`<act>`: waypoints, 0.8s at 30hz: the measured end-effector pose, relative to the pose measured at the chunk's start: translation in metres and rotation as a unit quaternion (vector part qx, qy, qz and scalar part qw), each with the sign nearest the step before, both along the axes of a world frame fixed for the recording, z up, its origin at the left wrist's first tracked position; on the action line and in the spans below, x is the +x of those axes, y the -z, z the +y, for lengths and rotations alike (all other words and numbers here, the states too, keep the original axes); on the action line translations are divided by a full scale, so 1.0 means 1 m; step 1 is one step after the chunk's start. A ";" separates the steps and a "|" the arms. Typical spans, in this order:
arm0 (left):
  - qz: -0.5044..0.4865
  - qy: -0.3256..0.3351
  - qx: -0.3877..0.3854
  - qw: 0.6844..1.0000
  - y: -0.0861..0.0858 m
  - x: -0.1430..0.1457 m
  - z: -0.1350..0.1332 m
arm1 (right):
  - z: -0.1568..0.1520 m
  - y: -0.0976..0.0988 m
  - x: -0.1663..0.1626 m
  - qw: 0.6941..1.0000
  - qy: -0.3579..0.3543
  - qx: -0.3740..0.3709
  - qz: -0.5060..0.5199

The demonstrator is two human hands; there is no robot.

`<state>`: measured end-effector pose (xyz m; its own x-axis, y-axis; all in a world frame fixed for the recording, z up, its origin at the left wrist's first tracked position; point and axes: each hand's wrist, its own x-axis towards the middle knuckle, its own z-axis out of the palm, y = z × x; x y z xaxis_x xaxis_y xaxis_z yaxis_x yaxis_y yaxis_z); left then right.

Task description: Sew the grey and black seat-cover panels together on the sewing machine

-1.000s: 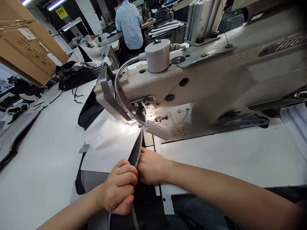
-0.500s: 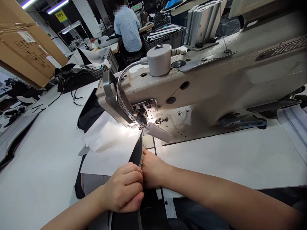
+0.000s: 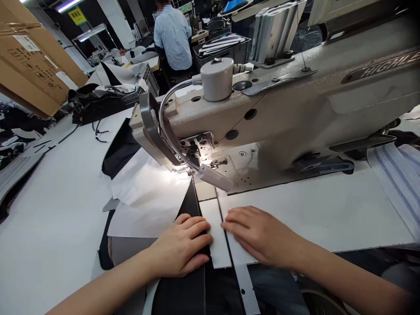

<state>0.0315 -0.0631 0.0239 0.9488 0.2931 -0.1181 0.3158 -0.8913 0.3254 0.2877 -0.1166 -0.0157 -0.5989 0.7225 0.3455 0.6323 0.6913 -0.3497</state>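
Note:
My left hand (image 3: pixel 183 247) lies palm down on a black fabric piece (image 3: pixel 189 208), fingers spread toward its right edge. To the right, my right hand (image 3: pixel 262 236) hovers over or rests on the white table, fingers stretched out. Its fingertips are beside a narrow strip with a black edge (image 3: pixel 226 232), and I cannot tell whether they touch it. The strip runs toward the sewing machine (image 3: pixel 183 124) and hangs over the table's front edge. White sheet material (image 3: pixel 147 210) lies on the left with grey mesh fabric (image 3: pixel 131 247) below it. The black piece's far tip sits at the needle area.
A lit lamp (image 3: pixel 215 177) on a flexible metal arm hangs by the needle. Striped cloth (image 3: pixel 393 183) lies at the right. Behind are a cardboard box (image 3: pixel 39 61), crates of cut pieces and a seated person (image 3: pixel 173 37) in a light blue shirt.
My hands, close together at the fabric edge before, have come apart. My left hand has opened flat on the black fabric; my right hand has moved right to the strip.

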 end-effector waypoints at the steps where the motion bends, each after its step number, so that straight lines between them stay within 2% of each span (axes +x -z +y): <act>1: -0.002 0.021 -0.005 1.000 0.001 0.000 -0.003 | -0.004 0.002 0.004 0.999 -0.040 -0.018 -0.017; 3: -0.016 0.061 -0.012 0.998 0.004 0.000 -0.009 | -0.013 0.008 0.004 0.995 -0.089 -0.027 -0.049; 8: -0.046 0.109 0.010 0.993 0.015 0.002 -0.020 | -0.029 0.028 -0.026 0.994 -0.046 0.091 -0.027; 11: -0.074 0.120 -0.022 0.990 0.012 0.001 -0.020 | -0.031 0.019 -0.029 0.985 -0.073 0.147 0.052; 13: -0.097 0.106 -0.056 0.988 0.004 -0.002 -0.019 | -0.029 -0.001 -0.015 0.985 -0.061 0.132 0.088; 15: -0.121 0.094 -0.078 0.985 -0.005 -0.005 -0.017 | -0.024 -0.022 0.003 0.992 -0.001 0.084 0.093; 17: -0.136 0.090 -0.085 0.983 -0.013 -0.006 -0.015 | -0.015 -0.035 0.013 0.993 0.058 0.055 0.086; 19: -0.144 0.087 -0.087 0.982 -0.017 -0.006 -0.015 | -0.002 -0.034 0.008 0.995 0.068 0.022 0.071; 21: -0.147 0.079 -0.090 0.982 -0.019 -0.007 -0.015 | 0.014 -0.021 -0.008 0.998 0.055 -0.020 0.032; 24: -0.145 0.060 -0.101 0.982 -0.023 -0.010 -0.015 | 0.034 0.002 -0.029 0.997 0.054 -0.026 -0.043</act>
